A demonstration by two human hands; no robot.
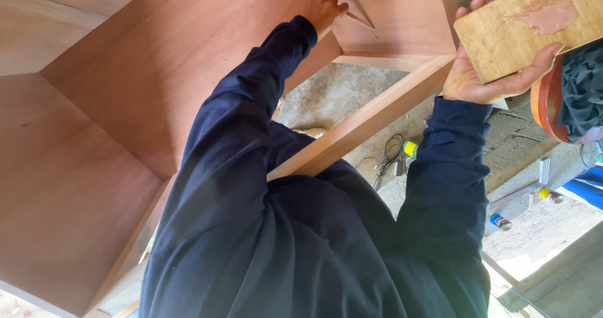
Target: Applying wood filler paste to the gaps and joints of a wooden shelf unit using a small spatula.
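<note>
My left hand is closed around a thin wooden stick whose tip touches the inner corner of a reddish-brown plywood cabinet. My right hand grips a small light wooden board from below, at the upper right. A smear of pinkish-brown wood filler lies on top of that board. Both arms wear dark navy sleeves.
The cabinet's front rail crosses between my arms. On the concrete floor below lie a coil of cable, a yellow-capped can and more cans. An orange-rimmed tub with dark cloth sits at the right edge.
</note>
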